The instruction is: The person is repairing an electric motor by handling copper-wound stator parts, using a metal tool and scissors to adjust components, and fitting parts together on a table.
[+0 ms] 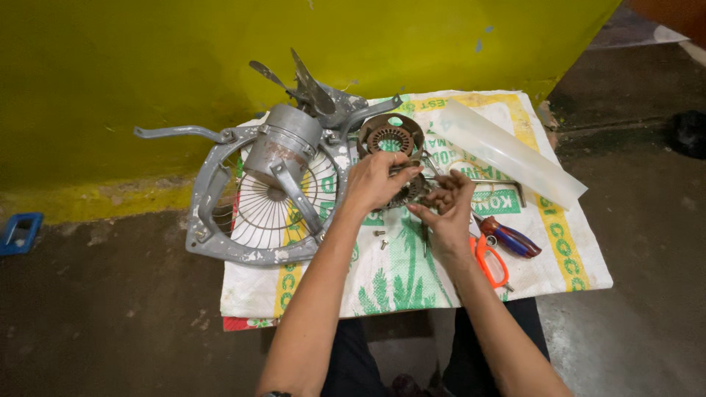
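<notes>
Right now you sit before a yellow wall [147, 81] on a dark concrete floor [110, 309], with a printed woven sack [412, 272] spread flat between your knees and the wall. On the sack's left half, partly overhanging it, lies a grey exhaust fan frame [220, 220] with its wire guard and cylindrical motor housing [283, 143], and the fan blades [312, 88] rest behind it against the wall. A translucent plastic sheet [507, 151] lies angled across the sack's upper right corner. Just right of the housing sits a round rusty motor end plate [390, 136].

Your left hand [375, 180] is curled over a small dark motor part [412, 191], held just above the middle of the sack, below that end plate. Your right hand [448, 202] meets it from the right, fingers pinched on the same part; what the fingertips grip is too small to tell.

Beside your right wrist lie orange-handled scissors [491, 261] and a red-and-blue screwdriver [515, 237], touching or nearly so. Two small screws [381, 237] rest on the sack under your left forearm. Far left on the floor sits a blue object [20, 231].
</notes>
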